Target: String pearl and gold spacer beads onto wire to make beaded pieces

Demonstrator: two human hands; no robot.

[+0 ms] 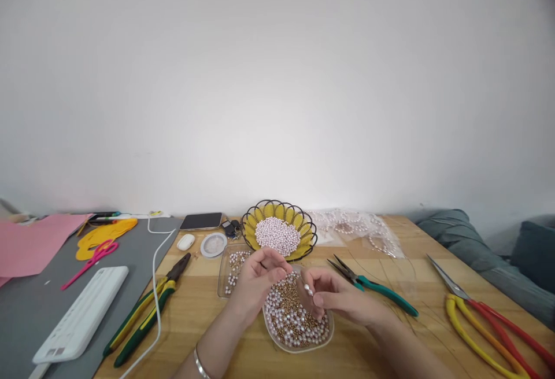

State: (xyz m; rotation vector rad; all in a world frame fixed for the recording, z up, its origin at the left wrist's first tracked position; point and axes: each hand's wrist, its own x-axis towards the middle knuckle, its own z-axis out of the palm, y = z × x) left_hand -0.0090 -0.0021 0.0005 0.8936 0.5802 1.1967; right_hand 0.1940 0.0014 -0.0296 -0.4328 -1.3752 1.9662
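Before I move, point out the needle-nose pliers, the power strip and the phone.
Teal-handled needle-nose pliers [389, 293], head view, on the long handle.
White power strip [82, 316], head view, middle of the top.
Smartphone [201, 221], head view, on its dark screen.

Wooden table [195, 286] crowded with bead containers and tools
A yellow basket [310, 246] of pale beads sits behind a clear bowl [299, 349] of gold and pearly beads, a small clear tray [222, 280] beside it; green-handled pliers [384, 291] and red-and-yellow-handled scissors [468, 304] lie to the right, yellow-and-green pliers [147, 312] and a white spool [214, 245] to the left
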